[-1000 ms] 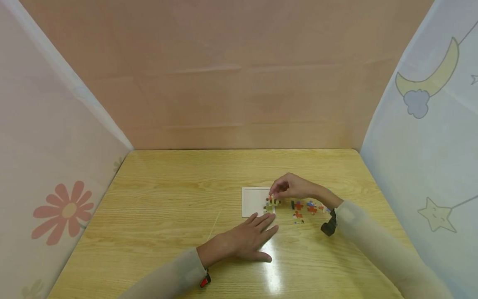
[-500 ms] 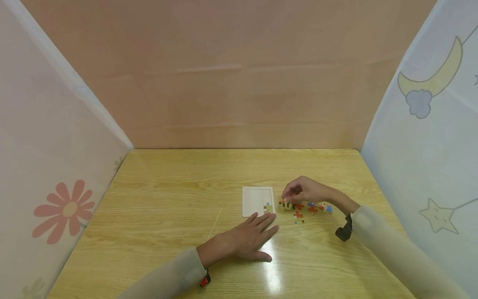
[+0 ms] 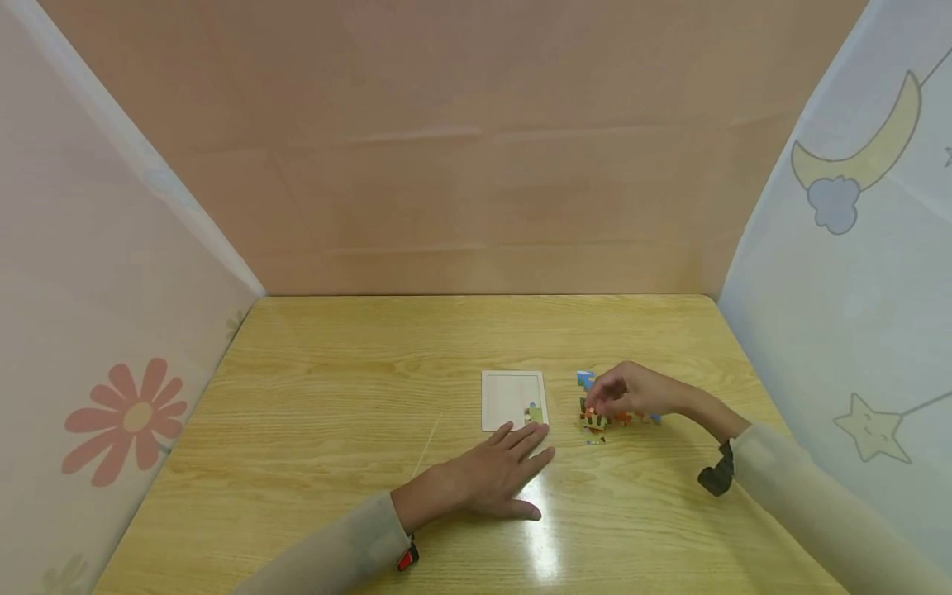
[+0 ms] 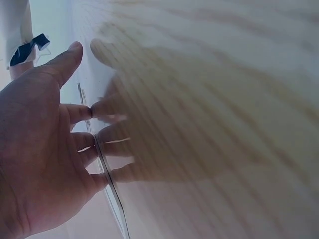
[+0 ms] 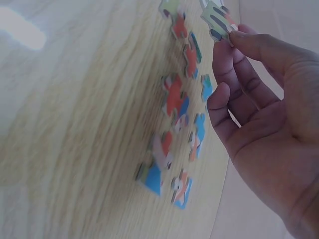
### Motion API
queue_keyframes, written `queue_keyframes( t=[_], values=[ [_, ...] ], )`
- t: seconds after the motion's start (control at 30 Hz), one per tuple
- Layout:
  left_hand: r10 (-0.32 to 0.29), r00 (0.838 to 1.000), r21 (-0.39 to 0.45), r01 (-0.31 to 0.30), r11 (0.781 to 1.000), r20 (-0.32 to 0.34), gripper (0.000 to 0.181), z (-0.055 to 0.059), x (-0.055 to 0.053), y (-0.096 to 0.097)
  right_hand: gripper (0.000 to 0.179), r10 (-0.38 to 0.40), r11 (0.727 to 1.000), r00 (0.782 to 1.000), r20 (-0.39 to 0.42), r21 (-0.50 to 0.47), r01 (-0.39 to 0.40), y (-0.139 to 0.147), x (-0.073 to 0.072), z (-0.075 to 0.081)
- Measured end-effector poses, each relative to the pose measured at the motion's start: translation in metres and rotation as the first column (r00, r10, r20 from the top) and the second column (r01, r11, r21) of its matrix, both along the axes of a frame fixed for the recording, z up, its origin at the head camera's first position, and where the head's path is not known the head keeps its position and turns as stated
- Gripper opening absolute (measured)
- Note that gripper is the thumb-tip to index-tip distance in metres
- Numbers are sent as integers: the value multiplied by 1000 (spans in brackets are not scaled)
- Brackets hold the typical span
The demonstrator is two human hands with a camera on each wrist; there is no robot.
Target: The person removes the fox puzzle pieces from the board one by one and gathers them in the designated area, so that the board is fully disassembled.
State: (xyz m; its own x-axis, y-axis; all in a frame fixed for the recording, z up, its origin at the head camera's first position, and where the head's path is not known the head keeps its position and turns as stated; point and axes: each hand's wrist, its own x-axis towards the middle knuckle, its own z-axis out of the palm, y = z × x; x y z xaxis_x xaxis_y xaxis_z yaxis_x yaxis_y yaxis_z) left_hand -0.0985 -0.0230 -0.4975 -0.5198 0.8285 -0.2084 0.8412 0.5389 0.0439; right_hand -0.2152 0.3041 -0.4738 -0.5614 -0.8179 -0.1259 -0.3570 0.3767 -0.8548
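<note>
My right hand [image 3: 632, 390] pinches a green puzzle piece [image 5: 219, 21] with dark stripes and a bit of red between thumb and fingertips, raised over the loose pieces. My left hand [image 3: 491, 475] lies with fingers spread, its fingertips at the near edge of a pale puzzle tray [image 3: 506, 395]. One green piece [image 3: 535, 414] sits in the tray's near right corner. Loose puzzle pieces in red, blue and green lie on the table below my right hand; a red one [image 5: 173, 97] shows clearly in the right wrist view, while the hand partly hides them in the head view.
The wooden table [image 3: 357, 355] meets a plain brownish backdrop [image 3: 476, 165] along its far edge. Side curtains carry a flower [image 3: 136, 420] on the left and a moon and star [image 3: 870, 430] on the right. A blue loose piece [image 3: 585, 379] lies right of the tray.
My right hand has moved from above the tray to the right, carrying the striped piece over the loose ones. A blue piece behind it has come into view. My left hand has stayed put.
</note>
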Motion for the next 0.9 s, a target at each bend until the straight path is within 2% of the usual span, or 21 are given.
queue_keyframes(
  t=[0.47, 0.9],
  values=[
    [-3, 1000, 10, 2, 1000, 17, 86, -6, -1, -2, 13, 20, 1000, 1000, -18, -16, -20, 25, 12, -5],
    [-12, 999, 44, 11, 999, 37, 84, -4, 0, -3, 14, 101, 994, 994, -35, -46, -102, 36, 14, -13]
  ],
)
